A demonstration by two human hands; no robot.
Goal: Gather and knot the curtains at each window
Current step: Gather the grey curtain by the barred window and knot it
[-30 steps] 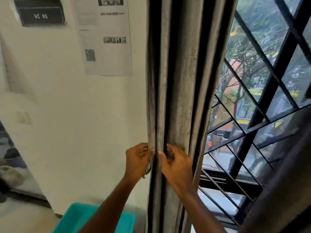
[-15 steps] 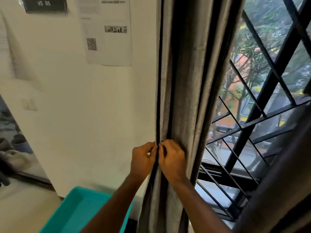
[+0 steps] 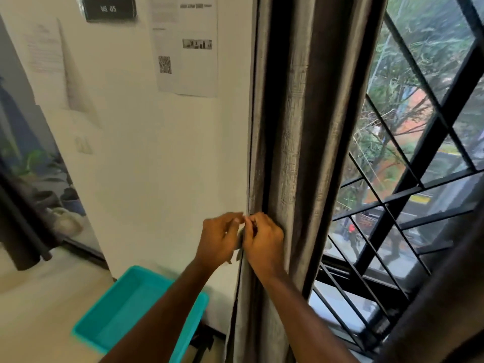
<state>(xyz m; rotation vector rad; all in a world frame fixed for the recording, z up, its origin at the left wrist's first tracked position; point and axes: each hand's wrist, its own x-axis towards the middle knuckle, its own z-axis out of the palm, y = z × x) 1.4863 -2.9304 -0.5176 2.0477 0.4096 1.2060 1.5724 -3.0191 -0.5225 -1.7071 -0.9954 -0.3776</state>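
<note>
Pinching the left edge of the grey curtain [image 3: 293, 158], both hands met at its hem.

Left hand [image 3: 219, 238] and right hand [image 3: 264, 241] touched fingertip to fingertip, fingers curled on the fabric edge. The curtain hung gathered in upright folds between the white wall [image 3: 162, 163] and the black window grille [image 3: 419, 179]. Left of the curtain, high on the wall, a black plate [image 3: 109, 8] read "WS 05", though blurred; beside it hung a printed sheet [image 3: 187, 45] with a QR code, its text too small to read. Below, left of the curtain, sat a teal bin [image 3: 131, 310].
</note>
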